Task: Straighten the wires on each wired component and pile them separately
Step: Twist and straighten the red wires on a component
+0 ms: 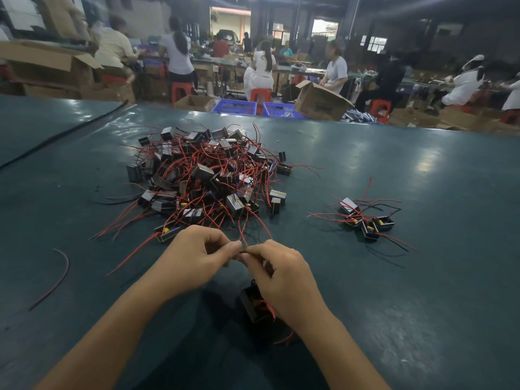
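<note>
While left hand, right hand pinch wire — baskets contents unclear.

No text is legible; print on the cardboard box is blurred.

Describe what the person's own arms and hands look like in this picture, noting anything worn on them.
The left hand and the right hand are bare: no gloves, and no ring shows. The left forearm and the right forearm are bare too, with no sleeve, watch or bracelet in view down to the bottom edge of the picture.
</note>
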Demonstrator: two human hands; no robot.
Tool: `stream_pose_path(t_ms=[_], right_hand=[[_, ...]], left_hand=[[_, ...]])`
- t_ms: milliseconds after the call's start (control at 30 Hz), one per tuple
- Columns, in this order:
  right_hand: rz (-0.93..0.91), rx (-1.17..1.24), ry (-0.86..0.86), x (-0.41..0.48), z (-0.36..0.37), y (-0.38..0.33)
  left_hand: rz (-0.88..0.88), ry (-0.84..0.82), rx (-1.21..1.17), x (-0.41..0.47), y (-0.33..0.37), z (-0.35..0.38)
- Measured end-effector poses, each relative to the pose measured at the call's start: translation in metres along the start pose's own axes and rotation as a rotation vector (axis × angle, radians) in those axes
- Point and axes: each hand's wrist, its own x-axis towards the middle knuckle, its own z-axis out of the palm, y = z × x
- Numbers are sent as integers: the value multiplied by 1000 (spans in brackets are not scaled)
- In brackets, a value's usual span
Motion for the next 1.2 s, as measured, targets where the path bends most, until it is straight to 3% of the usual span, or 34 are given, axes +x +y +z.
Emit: stream_pose_path(t_ms=[167,500,967,1067,1200], right_hand=[[171,288,-192,-1,-8,8],[109,227,-166,2,-20,9],[197,174,-172,0,-6,19],[264,231,-138,0,-3,20],[294,316,-36,2,-6,16]], left_hand=[[-194,30,-165,2,-6,-1],[-254,72,-332,3,-9,0],[-259,-82,-505,-1,2,5],[-208,-123,-568,-1,0,6],[-61,-70,-427,-3,-2,16]])
